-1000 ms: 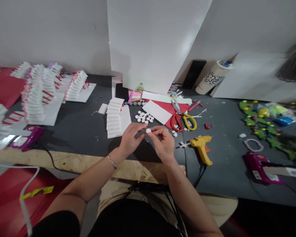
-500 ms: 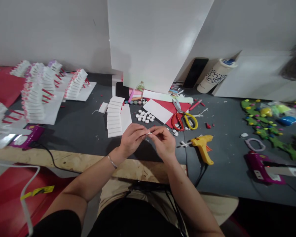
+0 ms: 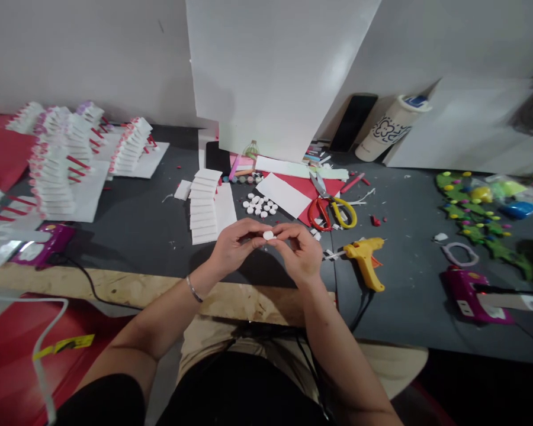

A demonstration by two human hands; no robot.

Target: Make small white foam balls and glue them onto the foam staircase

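Between the fingertips of my left hand (image 3: 237,247) and my right hand (image 3: 298,251) is a small white disc (image 3: 268,235), its round face turned up; both hands pinch it. Just beyond them lies a cluster of similar white discs (image 3: 260,205). A fanned stack of white folded pieces (image 3: 203,207) rests on a white card (image 3: 225,204) to the left. Red-and-yellow handled scissors (image 3: 322,207) lie on red and white sheets to the right. The yellow glue gun (image 3: 365,260) sits right of my right hand.
White stepped models with red sticks (image 3: 53,183) stand at the left, near a purple power strip (image 3: 44,244). At the right are a tumbler (image 3: 388,130), a dark phone (image 3: 353,123), green felt decorations (image 3: 471,219) and another purple power strip (image 3: 471,296).
My fingers have turned the white disc so its round face shows more. Both hands have spread slightly apart at the wrists. The camera view has shifted a little.
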